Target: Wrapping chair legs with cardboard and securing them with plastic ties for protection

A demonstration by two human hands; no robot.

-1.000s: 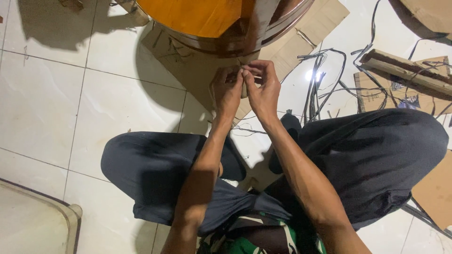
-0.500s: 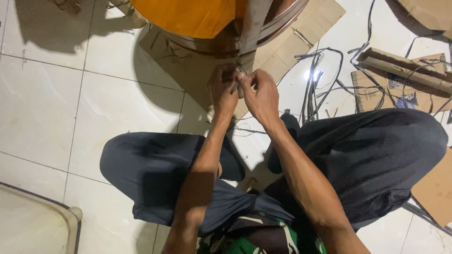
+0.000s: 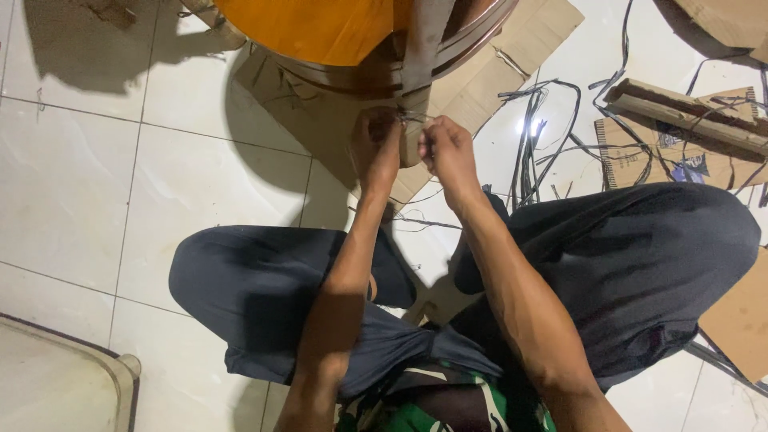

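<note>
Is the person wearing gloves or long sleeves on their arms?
No. The left hand and right hand are bare, with no gloves, rings or watch showing. Both forearms are bare too, with no sleeves in view.

round table [image 3: 320,28] ahead on cardboard [image 3: 480,88] | straps [image 3: 544,136] right

White tiled floor [image 3: 104,184] carries flattened cardboard [image 3: 480,88], loose black straps [image 3: 536,136] and a wooden batten [image 3: 688,116].
</note>
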